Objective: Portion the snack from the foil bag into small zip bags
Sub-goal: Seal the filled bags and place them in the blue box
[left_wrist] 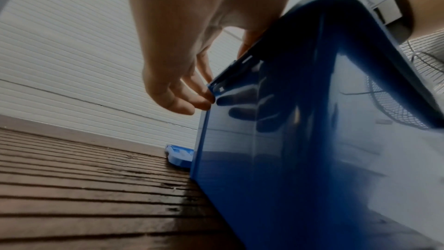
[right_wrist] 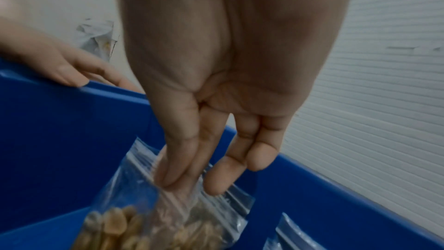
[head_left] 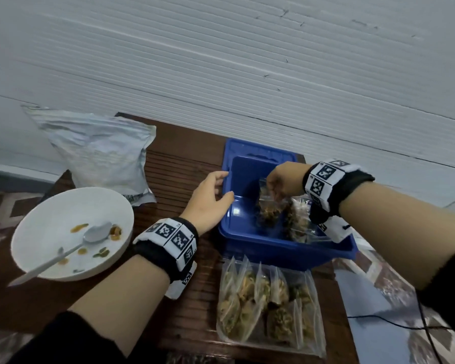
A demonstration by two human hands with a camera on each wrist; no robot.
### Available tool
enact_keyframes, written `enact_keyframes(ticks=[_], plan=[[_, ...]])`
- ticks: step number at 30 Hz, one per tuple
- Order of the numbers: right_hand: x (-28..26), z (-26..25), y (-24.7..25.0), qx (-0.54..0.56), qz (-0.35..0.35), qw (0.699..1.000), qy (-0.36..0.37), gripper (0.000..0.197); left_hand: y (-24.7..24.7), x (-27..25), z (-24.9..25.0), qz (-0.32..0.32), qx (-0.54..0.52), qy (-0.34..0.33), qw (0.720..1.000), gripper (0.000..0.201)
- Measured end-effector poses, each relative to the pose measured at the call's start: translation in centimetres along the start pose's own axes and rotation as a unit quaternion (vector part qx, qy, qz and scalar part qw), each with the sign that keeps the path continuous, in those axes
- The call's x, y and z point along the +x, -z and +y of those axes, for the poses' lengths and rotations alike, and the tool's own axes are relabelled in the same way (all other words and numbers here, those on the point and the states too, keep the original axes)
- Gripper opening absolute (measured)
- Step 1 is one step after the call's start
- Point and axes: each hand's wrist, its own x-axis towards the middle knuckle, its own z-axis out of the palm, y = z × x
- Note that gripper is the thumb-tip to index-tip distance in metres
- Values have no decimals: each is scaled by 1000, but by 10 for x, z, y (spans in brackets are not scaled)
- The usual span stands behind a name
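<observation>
Right hand (right_wrist: 216, 140) pinches a clear zip bag (right_wrist: 168, 206) of brownish snack inside the blue bin (head_left: 247, 240); left hand (head_left: 208, 203), fingers relaxed, steadies its rim.

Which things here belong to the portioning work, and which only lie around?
Belong to the job:
- foil bag
- filled zip bag pinched by the right hand
- blue bin, steadied by the left hand
- filled zip bags on the table
- white bowl with spoon

Lying about:
- black cable
</observation>
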Motion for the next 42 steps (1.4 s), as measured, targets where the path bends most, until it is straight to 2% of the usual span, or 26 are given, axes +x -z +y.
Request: enact_keyframes(ticks=[12,23,31,35,39,42], plan=[[20,3,-11,-53,17,997,-45,19,-1,2,-4,0,-42,10,999,47],[-24,1,0,50,98,994,-28,12,1,-25,11,25,-3,24,999,49],[-80,-30,-18,124,129,984,12,9,4,-59,22,-18,43,49,998,67],[-99,-47,-37,146,117,982,24,6,5,-81,18,-41,69,63,995,77],[-113,-56,-52,161,148,975,25,5,7,-108,16,-52,103,91,989,65],[-122,-61,-58,180,173,968,26,5,8,-126,21,-114,190,112,969,53]])
